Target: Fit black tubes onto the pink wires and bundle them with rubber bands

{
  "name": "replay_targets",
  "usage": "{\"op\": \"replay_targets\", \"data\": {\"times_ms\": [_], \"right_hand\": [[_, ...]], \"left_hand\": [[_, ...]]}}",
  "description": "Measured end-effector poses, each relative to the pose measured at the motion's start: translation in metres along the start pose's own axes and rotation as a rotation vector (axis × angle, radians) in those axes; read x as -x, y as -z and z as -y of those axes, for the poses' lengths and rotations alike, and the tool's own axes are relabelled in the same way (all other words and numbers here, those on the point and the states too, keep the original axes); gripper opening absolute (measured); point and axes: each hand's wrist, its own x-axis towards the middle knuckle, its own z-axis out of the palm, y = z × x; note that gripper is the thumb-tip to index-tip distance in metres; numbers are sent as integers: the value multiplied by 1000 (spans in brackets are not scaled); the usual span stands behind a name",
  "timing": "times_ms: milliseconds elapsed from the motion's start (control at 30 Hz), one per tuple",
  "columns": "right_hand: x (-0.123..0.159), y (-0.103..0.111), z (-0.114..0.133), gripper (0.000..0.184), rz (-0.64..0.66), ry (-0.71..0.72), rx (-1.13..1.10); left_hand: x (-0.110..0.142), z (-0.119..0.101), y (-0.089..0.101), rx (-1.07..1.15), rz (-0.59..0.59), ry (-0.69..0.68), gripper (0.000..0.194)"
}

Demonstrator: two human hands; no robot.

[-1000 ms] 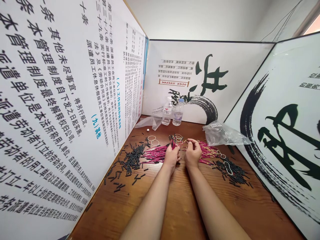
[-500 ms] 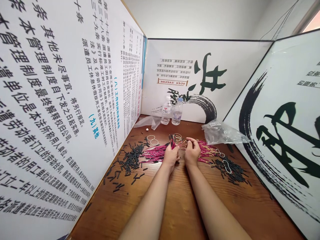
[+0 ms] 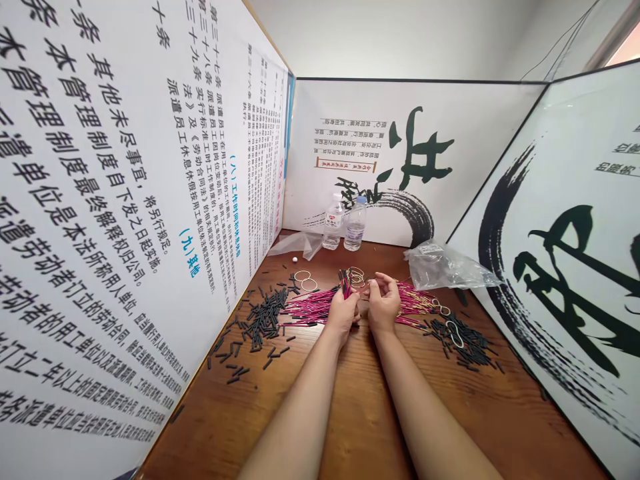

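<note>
My left hand (image 3: 343,315) is wrapped round a bundle of thin pink sticks with black tips (image 3: 345,283), which point up and away from me. Close beside it, my right hand (image 3: 383,305) has its thumb and fingers drawn together. Whatever they pinch is too small to make out. Behind the hands lie pale rubber bands (image 3: 355,277). Loose pink sticks (image 3: 307,307) are spread left of my left hand, some with black ends. More pink sticks with yellowish ends (image 3: 417,299) lie right of my right hand.
Short black tubes are heaped on the left (image 3: 265,320) and right (image 3: 467,343) of the wooden table (image 3: 357,413). Two plastic bottles (image 3: 355,227) stand at the back. A clear plastic bag (image 3: 445,267) lies at the right. Printed panels (image 3: 310,193) enclose three sides.
My right hand has shifted slightly left and its fingers have moved a little. The left hand keeps its hold on the bundle, almost still.
</note>
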Motion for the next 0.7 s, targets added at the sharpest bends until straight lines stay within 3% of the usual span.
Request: {"op": "replay_targets", "data": {"times_ms": [300, 700], "right_hand": [[4, 0, 1, 30, 100, -44, 11], [4, -1, 3, 30, 98, -33, 13]], "left_hand": [[-1, 0, 0, 27, -14, -29, 32], [-2, 1, 1, 24, -20, -31, 32]]}}
